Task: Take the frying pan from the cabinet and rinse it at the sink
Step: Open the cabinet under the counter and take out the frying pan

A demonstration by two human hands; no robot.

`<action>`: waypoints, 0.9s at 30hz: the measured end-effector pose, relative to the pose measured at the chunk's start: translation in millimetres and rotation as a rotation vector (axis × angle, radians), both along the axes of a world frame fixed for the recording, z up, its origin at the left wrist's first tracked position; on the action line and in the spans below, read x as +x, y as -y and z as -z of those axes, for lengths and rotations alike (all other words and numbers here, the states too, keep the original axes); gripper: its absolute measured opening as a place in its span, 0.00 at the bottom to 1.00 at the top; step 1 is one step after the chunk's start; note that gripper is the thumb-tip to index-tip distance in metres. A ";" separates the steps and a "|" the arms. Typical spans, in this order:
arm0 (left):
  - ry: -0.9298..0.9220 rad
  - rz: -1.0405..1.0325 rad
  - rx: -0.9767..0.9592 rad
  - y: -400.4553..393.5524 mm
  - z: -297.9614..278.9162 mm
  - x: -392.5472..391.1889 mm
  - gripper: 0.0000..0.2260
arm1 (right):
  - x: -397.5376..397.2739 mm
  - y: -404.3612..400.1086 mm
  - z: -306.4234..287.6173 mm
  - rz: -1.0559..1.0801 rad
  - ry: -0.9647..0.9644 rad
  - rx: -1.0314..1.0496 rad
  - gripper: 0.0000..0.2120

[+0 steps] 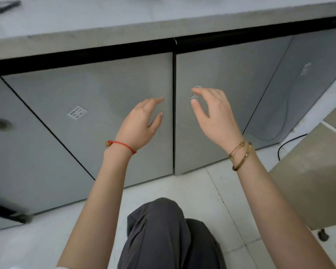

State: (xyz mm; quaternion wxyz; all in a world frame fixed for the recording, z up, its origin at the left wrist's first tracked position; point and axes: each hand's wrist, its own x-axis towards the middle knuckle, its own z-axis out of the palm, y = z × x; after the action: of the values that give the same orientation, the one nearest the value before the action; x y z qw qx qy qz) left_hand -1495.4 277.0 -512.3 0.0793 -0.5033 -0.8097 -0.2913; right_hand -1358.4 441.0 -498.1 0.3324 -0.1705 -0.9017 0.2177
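Two bare hands up in front of shut cabinet doors, both empty. Left hand (142, 121) has its fingers loosely spread, fingertips on or just off the left door (97, 105) near its right edge; can't tell if they touch. Right hand (213, 113) is relaxed, thumb and forefinger apart, holding nothing, hovering before the right door (231, 78).

Frying pan isn't visible; every cabinet door in view is closed.

Doors are flat slabs, matte grey with a brushed-metal sheen, no handles visible. Narrow dark vertical gap (174, 113) between the two doors, black recessed strip (105, 53) running along their top. Countertop (124, 24) above is pale grey, stone-like, with a thick rough front edge.

Small white rectangular sticker (77, 112) on the left door, printed text too small to read. Another sticker (196, 90) on the right door, partly behind the right fingers, unreadable. A third label (305, 68) further right, blurred.

Red cord bracelet (122, 145) with a bead on the left wrist. Thin gold chain and gold bangle (241, 155) on the right wrist.

Floor (192, 183) is glossy white tile. Dark grey trouser knee (159, 230) at bottom centre. Black cable (287, 142) lies on the floor to the right.
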 end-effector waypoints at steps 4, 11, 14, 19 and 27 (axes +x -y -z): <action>-0.012 -0.009 0.034 -13.1 9.1 -2.5 0.19 | -12.1 -10.9 -7.0 0.006 -0.086 -0.008 0.17; 0.005 -0.020 -0.001 -44.9 8.7 -14.2 0.21 | -56.1 -33.2 -57.1 0.007 -0.246 -0.146 0.12; 0.029 -0.024 -0.004 -54.5 12.7 -21.3 0.22 | -78.0 -36.0 -71.9 -0.005 -0.215 -0.303 0.11; 0.078 -0.019 -0.001 -63.8 21.2 -28.0 0.24 | -108.1 -40.9 -67.5 0.000 -0.233 -0.585 0.21; 0.149 -0.011 -0.025 -72.5 29.1 -29.7 0.27 | -111.9 -41.0 -72.4 -0.173 -0.338 -0.983 0.10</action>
State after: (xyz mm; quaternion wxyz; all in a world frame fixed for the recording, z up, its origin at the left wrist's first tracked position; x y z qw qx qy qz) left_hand -1525.2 349.5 -541.3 0.0139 -0.4766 -0.8197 -0.3174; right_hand -1470.3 482.0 -425.7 0.3346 -0.1938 -0.6380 0.6659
